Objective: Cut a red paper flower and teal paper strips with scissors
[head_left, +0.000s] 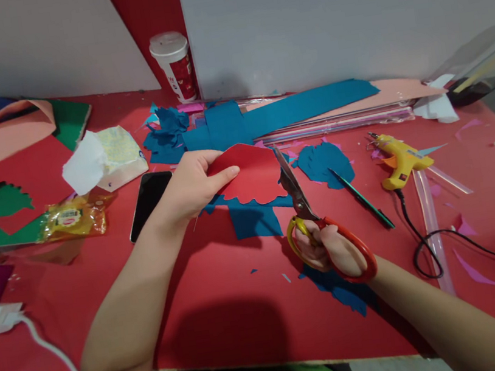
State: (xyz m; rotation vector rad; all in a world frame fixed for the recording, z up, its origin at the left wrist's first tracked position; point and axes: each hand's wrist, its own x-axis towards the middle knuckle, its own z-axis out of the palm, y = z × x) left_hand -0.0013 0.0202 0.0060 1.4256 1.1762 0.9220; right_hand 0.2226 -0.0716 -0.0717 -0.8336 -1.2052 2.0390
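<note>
My left hand (201,183) pinches a piece of red paper (252,172) by its left side, thumb on top, above the table. Its lower edge is cut in a wavy, scalloped line. In my right hand (329,244) is a pair of scissors (299,193) with one yellow and one red handle loop. The blades point up and away from me at the paper's right edge. Beneath the red paper lie blue paper pieces (255,221). More blue scraps (336,290) are under my right hand, and a blue scalloped cutout (325,165) lies to the right of the blades.
A green pen (364,200), a yellow glue gun (400,158) with a black cord and clear glue sticks are on the right. A phone (148,202), a snack packet (75,219) and coloured sheets (7,176) lie left. Behind stand a paper cup (175,66) and blue strips (310,109).
</note>
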